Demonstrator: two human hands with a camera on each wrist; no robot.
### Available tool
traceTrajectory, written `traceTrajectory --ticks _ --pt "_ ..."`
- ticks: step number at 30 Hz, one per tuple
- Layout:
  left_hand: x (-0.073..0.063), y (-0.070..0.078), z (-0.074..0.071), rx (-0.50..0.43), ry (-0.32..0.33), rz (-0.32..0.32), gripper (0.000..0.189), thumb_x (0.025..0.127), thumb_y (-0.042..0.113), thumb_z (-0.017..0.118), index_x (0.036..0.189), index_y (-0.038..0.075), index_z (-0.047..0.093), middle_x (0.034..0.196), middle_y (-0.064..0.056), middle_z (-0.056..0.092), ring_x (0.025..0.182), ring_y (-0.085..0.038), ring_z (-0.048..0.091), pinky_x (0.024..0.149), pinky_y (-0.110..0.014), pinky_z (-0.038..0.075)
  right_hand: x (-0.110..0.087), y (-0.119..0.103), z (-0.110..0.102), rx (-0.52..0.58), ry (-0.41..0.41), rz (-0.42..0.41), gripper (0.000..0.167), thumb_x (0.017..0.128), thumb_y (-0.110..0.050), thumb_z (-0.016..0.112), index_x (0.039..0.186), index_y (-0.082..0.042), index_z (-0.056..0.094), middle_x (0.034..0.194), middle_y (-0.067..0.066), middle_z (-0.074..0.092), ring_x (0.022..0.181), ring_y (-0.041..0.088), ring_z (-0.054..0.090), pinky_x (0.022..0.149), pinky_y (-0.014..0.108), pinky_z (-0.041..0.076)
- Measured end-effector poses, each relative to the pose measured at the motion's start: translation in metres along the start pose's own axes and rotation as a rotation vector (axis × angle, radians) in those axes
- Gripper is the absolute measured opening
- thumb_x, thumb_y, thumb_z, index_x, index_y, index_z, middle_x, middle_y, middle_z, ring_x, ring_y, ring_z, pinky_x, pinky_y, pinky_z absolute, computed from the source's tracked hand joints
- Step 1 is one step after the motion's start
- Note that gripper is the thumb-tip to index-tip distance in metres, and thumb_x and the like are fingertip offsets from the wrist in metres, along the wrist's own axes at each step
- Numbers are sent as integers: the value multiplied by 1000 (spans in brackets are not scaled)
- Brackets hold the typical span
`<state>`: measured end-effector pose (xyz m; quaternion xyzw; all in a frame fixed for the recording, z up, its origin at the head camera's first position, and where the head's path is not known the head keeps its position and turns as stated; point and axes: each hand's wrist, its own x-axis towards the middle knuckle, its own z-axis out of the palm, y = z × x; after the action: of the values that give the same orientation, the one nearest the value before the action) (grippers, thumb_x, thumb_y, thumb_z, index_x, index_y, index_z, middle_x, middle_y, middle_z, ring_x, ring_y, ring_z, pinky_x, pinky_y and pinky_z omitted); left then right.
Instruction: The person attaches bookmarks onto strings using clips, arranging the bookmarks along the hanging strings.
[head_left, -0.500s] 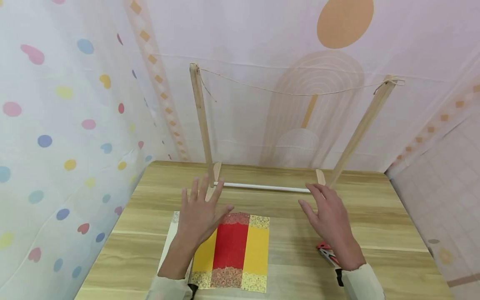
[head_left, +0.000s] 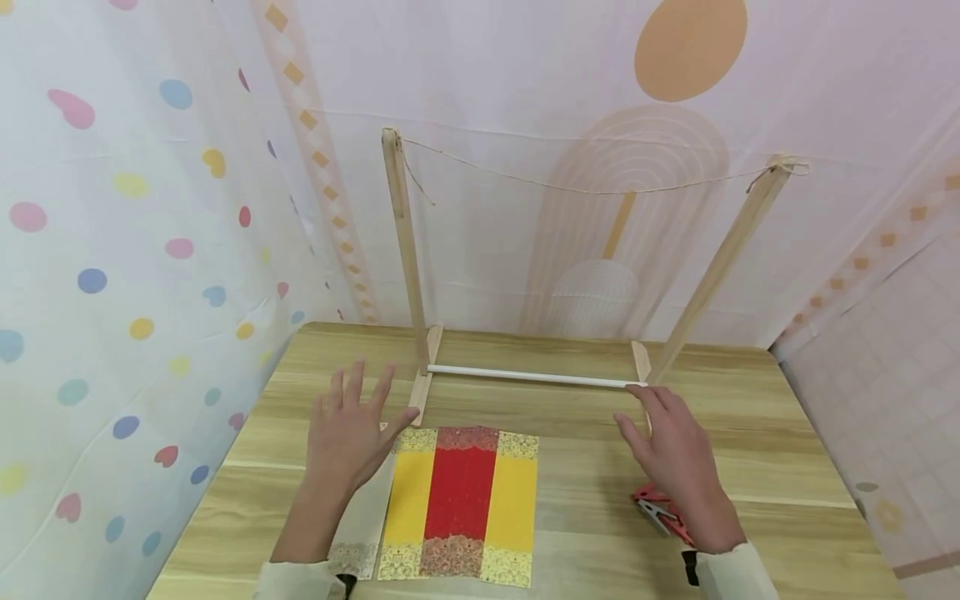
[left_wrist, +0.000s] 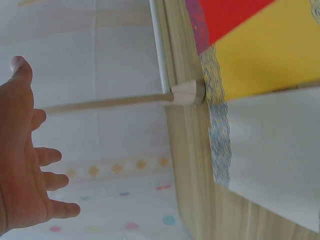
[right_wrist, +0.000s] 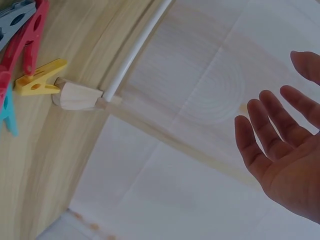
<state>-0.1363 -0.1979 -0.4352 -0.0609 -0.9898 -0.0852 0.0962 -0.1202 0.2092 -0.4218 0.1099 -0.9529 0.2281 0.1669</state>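
Observation:
My left hand (head_left: 347, 442) hovers with spread, straight fingers over the left side of the table, holding nothing. Just beside it lie a pale grey-white sheet (head_left: 363, 517), yellow strips (head_left: 512, 500) and a red strip (head_left: 461, 492), all with lace-like patterned ends. My right hand (head_left: 678, 446), also holding nothing, hangs with relaxed fingers near the right foot of a wooden stand. Below that hand are clothespins (head_left: 663, 512), partly hidden by it; the right wrist view shows red, grey and teal ones, plus a yellow clothespin (right_wrist: 41, 77) by the stand's foot.
The stand has a left post (head_left: 405, 250), a right post (head_left: 723, 262) and a white rod (head_left: 525, 377) between them low down. A slack string (head_left: 525, 178) runs between the post tops. Behind the wooden table (head_left: 750, 467) hangs a patterned curtain (head_left: 480, 242).
My left hand has moved left, away from over the strips, uncovering more of the sheet and the left yellow strip. The right hand has shifted slightly right and down.

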Motion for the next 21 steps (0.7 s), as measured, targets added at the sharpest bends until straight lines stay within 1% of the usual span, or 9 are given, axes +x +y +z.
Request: traceTrajectory --ticks 4,7,10,12,14,17,19,21 --pt "-4 -12 -1 0 -6 -24 75 100 62 47 159 17 34 158 -29 28 144 -54 22 107 -72 24 -3 3 0 0 2 9 44 95 -22 72 130 2 61 122 23 63 113 42 59 83 59 52" --pt "-4 -19 0 22 15 -26 75 100 61 48 158 17 34 154 -30 33 140 -54 30 103 -71 32 -2 6 -3 2 7 13 43 95 -21 72 129 3 62 122 24 63 112 43 59 83 60 52" --pt "-2 -28 1 25 25 -40 75 100 62 47 159 17 34 151 -32 37 134 -54 39 94 -70 40 1 10 -3 12 17 29 42 95 -19 72 129 3 62 124 25 63 111 43 60 81 60 53" --pt "-3 -36 3 12 -1 -70 76 101 65 43 160 18 31 151 -32 36 132 -55 40 89 -71 42 1 11 -1 19 15 45 42 94 -18 73 129 2 62 123 25 63 109 42 61 78 59 53" --pt "-6 -43 5 -13 -51 -109 79 101 68 38 161 17 28 151 -33 35 131 -57 40 86 -72 43 -1 13 2 22 2 61 43 94 -19 74 129 2 63 123 24 64 108 42 62 77 58 53" --pt "-11 -54 12 -57 -114 -155 82 101 68 34 161 12 25 144 -36 39 125 -60 42 78 -70 46 -7 18 4 20 -32 88 44 94 -20 74 129 3 63 122 24 64 107 42 62 78 57 53" --pt "-13 -61 17 -101 -138 -172 77 105 60 38 159 7 27 137 -39 43 118 -61 46 69 -66 50 -11 22 2 20 -52 109 44 94 -19 74 130 4 62 123 24 63 107 41 62 79 57 53" --pt "-15 -68 23 -157 -149 -184 66 107 44 48 156 2 33 128 -39 47 108 -59 52 63 -60 51 -13 26 0 24 -70 124 44 94 -18 73 130 4 61 123 24 63 106 41 62 79 57 53"
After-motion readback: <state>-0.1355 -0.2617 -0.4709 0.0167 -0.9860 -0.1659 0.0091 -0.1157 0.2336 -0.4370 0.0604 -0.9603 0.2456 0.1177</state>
